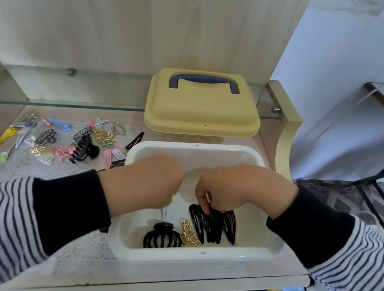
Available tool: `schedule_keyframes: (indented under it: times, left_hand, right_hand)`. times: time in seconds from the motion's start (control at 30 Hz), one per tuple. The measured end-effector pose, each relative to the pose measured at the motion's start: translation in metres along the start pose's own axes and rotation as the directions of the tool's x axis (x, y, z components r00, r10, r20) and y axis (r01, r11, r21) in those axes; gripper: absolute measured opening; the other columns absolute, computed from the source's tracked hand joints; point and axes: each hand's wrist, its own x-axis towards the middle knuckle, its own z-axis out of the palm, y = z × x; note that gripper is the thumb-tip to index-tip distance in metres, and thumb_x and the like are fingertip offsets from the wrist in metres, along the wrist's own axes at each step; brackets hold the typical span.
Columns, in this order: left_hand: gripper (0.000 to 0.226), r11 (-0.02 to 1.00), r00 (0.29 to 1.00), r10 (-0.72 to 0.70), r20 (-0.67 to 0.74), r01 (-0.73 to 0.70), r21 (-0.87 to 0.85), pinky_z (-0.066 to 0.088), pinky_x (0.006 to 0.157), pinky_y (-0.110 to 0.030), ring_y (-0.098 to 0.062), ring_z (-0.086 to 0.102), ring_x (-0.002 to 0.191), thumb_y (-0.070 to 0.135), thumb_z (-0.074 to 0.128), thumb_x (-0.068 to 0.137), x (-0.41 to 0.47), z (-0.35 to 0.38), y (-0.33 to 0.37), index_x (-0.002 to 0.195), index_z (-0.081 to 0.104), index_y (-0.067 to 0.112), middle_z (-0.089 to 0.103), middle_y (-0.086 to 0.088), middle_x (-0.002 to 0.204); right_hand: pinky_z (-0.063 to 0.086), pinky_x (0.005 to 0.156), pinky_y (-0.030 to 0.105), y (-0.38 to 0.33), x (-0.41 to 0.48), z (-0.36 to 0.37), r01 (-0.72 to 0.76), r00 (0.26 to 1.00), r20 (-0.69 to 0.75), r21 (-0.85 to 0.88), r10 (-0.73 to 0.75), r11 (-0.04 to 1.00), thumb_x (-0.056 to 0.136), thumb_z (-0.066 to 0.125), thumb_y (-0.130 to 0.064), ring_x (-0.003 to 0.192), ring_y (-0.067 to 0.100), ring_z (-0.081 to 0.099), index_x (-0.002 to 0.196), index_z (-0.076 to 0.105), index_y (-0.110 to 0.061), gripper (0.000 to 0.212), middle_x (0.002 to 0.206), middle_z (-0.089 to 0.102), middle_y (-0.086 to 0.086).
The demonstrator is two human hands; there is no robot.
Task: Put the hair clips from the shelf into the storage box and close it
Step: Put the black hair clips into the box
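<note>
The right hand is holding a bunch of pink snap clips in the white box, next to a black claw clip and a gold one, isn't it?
Not quite: the snap clips that the right hand grips are black, not pink. The head view shows them in the white box, next to the black claw clip and the gold clip. The left hand holds a pale clip.

Person wears a long-sleeved top, both arms alike. The left sleeve (3, 217) & right sleeve (360, 271): white w/ thin dark navy stripes, loose fabric. Each ends in a long plain dark navy section, the left cuff (66, 209) & right cuff (313, 228), snug at wrist. Beyond them the left hand (146, 183) & right hand (240, 188) are bare.
</note>
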Motion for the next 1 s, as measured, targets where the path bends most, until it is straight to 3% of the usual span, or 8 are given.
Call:
schedule_keyframes:
  times: [0.1, 0.23, 0.47, 0.63, 0.73, 0.83, 1.0]
  left_hand:
    - [0.024, 0.999, 1.0, -0.009, 0.003, 0.009, 0.038, 0.043, 0.076, -0.026, -0.025, 0.061, 0.102, 0.008, 0.049, 0.09, 0.001, 0.0, -0.001, 0.109, 0.064, 0.009, 0.065, -0.008, 0.112]
    - [0.023, 0.998, 1.0, -0.012, -0.018, 0.013, 0.069, 0.05, 0.085, -0.03, -0.024, 0.06, 0.102, 0.008, 0.049, 0.091, 0.0, 0.001, -0.002, 0.11, 0.061, 0.011, 0.063, -0.007, 0.111]
    - [0.028, 0.995, 1.0, -0.023, -0.017, 0.024, 0.1, 0.05, 0.089, -0.033, -0.024, 0.06, 0.105, 0.004, 0.047, 0.091, 0.0, 0.003, -0.001, 0.113, 0.062, 0.012, 0.062, -0.008, 0.115]
    - [0.034, 0.992, 1.0, 0.015, 0.021, -0.017, 0.123, 0.047, 0.088, -0.031, -0.024, 0.06, 0.108, 0.002, 0.045, 0.09, -0.002, 0.0, 0.0, 0.118, 0.062, 0.012, 0.064, -0.005, 0.115]
    - [0.035, 0.991, 0.999, 0.025, 0.025, -0.028, 0.128, 0.049, 0.091, -0.034, -0.022, 0.059, 0.11, 0.008, 0.046, 0.091, -0.008, -0.006, -0.002, 0.122, 0.06, 0.018, 0.064, 0.001, 0.115]
    - [0.036, 0.995, 0.997, 0.049, -0.052, -0.044, 0.085, 0.046, 0.093, -0.032, -0.016, 0.054, 0.116, 0.018, 0.044, 0.096, -0.018, -0.014, -0.006, 0.128, 0.052, 0.031, 0.058, 0.009, 0.124]
    - [0.029, 0.992, 0.97, 0.049, -0.237, -0.075, -0.102, 0.046, 0.091, -0.031, -0.009, 0.052, 0.112, 0.029, 0.038, 0.099, -0.046, -0.036, -0.016, 0.121, 0.054, 0.04, 0.058, 0.016, 0.12]
  right_hand:
    - [0.039, 0.055, 0.02, 0.0, 0.001, 0.002, 0.006, 0.998, -0.056, -0.046, -0.009, 0.999, 0.086, 0.05, 0.003, 0.069, 0.012, 0.05, 0.102, 0.067, -0.015, 0.029, 0.09, 0.061, 0.001]
    - [0.037, 0.057, 0.02, 0.001, 0.005, 0.005, -0.008, 0.99, -0.14, -0.083, -0.004, 0.996, 0.086, 0.054, 0.001, 0.083, 0.019, 0.052, 0.104, 0.063, -0.014, 0.025, 0.1, 0.062, 0.002]
    - [0.035, 0.054, 0.018, 0.003, 0.006, 0.005, -0.006, 0.989, -0.145, -0.059, -0.003, 0.998, 0.086, 0.051, 0.0, 0.081, 0.018, 0.051, 0.103, 0.065, -0.016, 0.027, 0.098, 0.062, 0.001]
    - [0.038, 0.06, 0.021, 0.003, 0.002, 0.003, -0.015, 0.991, -0.137, -0.04, 0.009, 0.999, 0.09, 0.046, -0.003, 0.087, 0.018, 0.05, 0.109, 0.065, -0.019, 0.031, 0.098, 0.057, -0.003]
    - [0.039, 0.074, 0.022, 0.002, -0.005, -0.002, -0.022, 0.988, -0.156, -0.04, 0.016, 0.999, 0.093, 0.045, -0.008, 0.092, 0.016, 0.049, 0.115, 0.061, -0.023, 0.031, 0.097, 0.05, -0.008]
    - [0.037, 0.084, 0.024, 0.001, -0.015, -0.01, -0.027, 0.982, -0.186, -0.071, 0.014, 0.997, 0.096, 0.042, -0.02, 0.098, 0.013, 0.046, 0.119, 0.057, -0.027, 0.028, 0.107, 0.05, -0.009]
    - [0.043, 0.096, 0.033, -0.01, -0.031, -0.022, -0.03, 0.964, -0.264, -0.013, 0.025, 0.999, 0.097, 0.041, -0.032, 0.108, 0.014, 0.051, 0.117, 0.057, -0.029, 0.026, 0.117, 0.056, -0.01]
